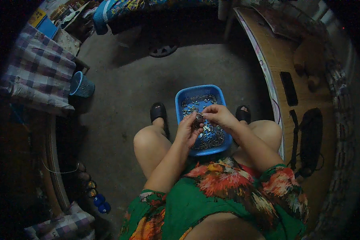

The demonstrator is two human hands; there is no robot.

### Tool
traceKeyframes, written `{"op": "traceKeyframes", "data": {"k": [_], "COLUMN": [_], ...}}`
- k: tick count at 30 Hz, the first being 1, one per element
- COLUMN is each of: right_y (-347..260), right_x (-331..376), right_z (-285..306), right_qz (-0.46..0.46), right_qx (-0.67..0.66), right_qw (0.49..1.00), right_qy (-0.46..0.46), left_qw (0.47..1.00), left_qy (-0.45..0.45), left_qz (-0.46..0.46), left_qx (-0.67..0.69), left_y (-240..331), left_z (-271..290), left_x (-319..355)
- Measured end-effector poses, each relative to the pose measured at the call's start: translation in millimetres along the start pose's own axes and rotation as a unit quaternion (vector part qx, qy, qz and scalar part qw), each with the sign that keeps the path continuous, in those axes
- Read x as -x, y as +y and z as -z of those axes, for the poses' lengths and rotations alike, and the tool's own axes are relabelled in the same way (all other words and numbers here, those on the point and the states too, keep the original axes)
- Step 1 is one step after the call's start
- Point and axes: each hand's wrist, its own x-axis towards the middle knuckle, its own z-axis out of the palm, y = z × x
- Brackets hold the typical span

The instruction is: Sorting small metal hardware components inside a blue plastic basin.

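My left hand [187, 130] is closed round a small dark metallic piece [199, 118], partly covered by the fingers; its exact kind does not show. My right hand [220, 116] meets it from the right, thumb and forefinger pinched together at its upper edge. Whatever those fingertips hold is too small to make out. Both hands are above a blue plastic basket [181, 96], which stands between my feet. Many small shiny metal pieces [212, 140] lie scattered in the basket, partly hidden by my hands.
To the right runs a long wooden surface with a dark phone-shaped slab [289, 89] and a black bag [311, 134]. A blue wastebasket [82, 85] stands at left beside a checked cloth [40, 72]. Several shoes or slippers [102, 204] lie at lower left.
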Motion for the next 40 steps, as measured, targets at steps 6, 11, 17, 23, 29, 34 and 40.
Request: {"op": "traceKeyframes", "data": {"k": [6, 11, 17, 23, 29, 34, 40], "right_y": [-1, 3, 9, 6, -9, 14, 7], "right_x": [2, 0, -3, -1, 5, -9, -6], "right_z": [-6, -5, -7, -8, -7, 5, 8], "right_qz": [0.062, 0.101, 0.149, 0.135, -0.065, -0.03, -0.047], "right_qx": [0.073, 0.046, 0.036, 0.027, -0.133, -0.211, -0.214], "right_qw": [0.995, 0.994, 0.988, 0.99, 0.989, 0.972, 0.975], "right_qy": [0.038, 0.017, 0.021, -0.01, -0.029, 0.095, 0.042], "left_qw": [1.0, 1.0, 1.0, 1.0, 1.0, 0.994, 0.995], "left_qy": [0.008, 0.018, 0.001, 0.002, -0.013, -0.034, 0.009], "left_qz": [0.0, 0.008, 0.016, 0.015, 0.022, 0.039, 0.039], "left_qx": [0.001, -0.007, 0.01, -0.001, 0.012, 0.097, 0.094], "left_y": [-2, -3, -3, -1, 1, 0, 3], "left_z": [0, 3, 6, 1, 0, 7, 5], "left_x": [-1, -3, -4, -2, -1, -6, 0]}}
